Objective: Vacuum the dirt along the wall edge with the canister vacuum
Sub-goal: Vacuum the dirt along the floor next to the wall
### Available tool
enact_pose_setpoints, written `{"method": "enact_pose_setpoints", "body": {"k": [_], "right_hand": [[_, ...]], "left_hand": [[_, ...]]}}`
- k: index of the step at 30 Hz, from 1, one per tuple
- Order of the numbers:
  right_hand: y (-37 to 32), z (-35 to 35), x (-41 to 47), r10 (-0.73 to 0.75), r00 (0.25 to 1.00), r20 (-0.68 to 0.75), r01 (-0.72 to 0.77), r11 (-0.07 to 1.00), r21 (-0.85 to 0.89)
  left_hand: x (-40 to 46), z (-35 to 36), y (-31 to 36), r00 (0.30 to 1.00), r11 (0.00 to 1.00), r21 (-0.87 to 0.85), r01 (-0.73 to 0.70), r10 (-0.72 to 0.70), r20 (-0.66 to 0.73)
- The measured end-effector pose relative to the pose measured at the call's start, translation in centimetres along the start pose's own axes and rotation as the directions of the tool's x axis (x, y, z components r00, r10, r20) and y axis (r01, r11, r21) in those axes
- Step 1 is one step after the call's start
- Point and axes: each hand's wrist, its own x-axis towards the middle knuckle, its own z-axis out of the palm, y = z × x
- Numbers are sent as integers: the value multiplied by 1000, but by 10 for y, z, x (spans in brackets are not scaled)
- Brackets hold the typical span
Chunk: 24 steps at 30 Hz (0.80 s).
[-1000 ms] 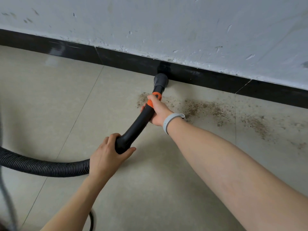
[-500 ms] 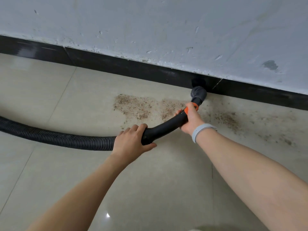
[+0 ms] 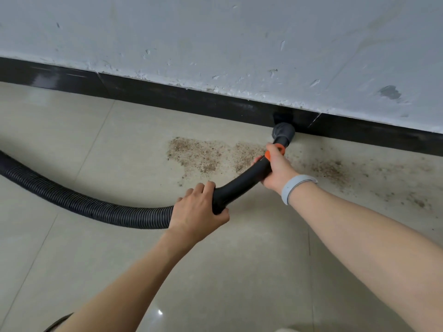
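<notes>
both hands (image 3: 275, 170) tight around wand (image 3: 242, 182), nozzle (image 3: 283, 131) against baseboard (image 3: 167, 95), dirt (image 3: 199, 154) alongside

Both arms outstretched; left grip (image 3: 200, 209) and right grip (image 3: 278, 170) curled tight.

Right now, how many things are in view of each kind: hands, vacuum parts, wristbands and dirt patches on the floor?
Hands: 2, left hand and right hand
Vacuum parts: 3, ribbed hose, handle tube, nozzle
Wristbands: 1, grey wristband
Dirt patches: 2, left patch, right patch
Total: 8
</notes>
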Motion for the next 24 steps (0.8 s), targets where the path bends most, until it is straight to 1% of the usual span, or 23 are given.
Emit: {"method": "enact_pose_setpoints", "body": {"k": [1, 4, 5, 8, 10, 12, 14, 15, 16, 18, 21, 24], "right_hand": [[7, 12, -3, 11, 1000, 10, -10, 999, -39], [31, 55, -18, 37, 999, 38, -30, 987, -156], [40, 70, -24, 42, 997, 57, -30, 977, -210], [71, 110, -44, 76, 989, 128, -30, 942, -334], [91, 130, -55, 95, 975, 200, -18, 935, -355], [109, 145, -63, 142, 955, 262, -48, 941, -336], [123, 157, -67, 217, 917, 335, -136, 959, -248], [130, 165, -70, 257, 886, 385, -192, 961, -201], [137, 174, -75, 292, 853, 433, -233, 955, -185], [151, 191, -82, 323, 812, 485, -236, 943, -234], [170, 206, -89, 335, 810, 481, -182, 924, -337], [181, 204, -87, 358, 838, 412, -166, 886, -432]], "left_hand": [[-6, -2, -6, 999, 1000, 16, 26, -25, -22], [-20, -13, -25, 994, 986, 144, 81, -69, -90], [-23, -19, -31, 989, 982, 150, 118, -102, -108], [-34, -37, -52, 947, 952, 33, 304, -298, -123], [-44, -49, -71, 909, 914, -61, 400, -405, -102], [-55, -60, -92, 882, 867, -209, 451, -470, -45], [-65, -69, -108, 865, 817, -331, 472, -501, -3], [-71, -72, -117, 856, 792, -378, 480, -517, 4], [-77, -75, -124, 847, 765, -423, 486, -532, 11], [-87, -81, -138, 831, 715, -492, 497, -555, 34], [-100, -90, -153, 812, 665, -528, 528, -577, 85], [-109, -88, -157, 803, 630, -538, 560, -572, 166]]}}
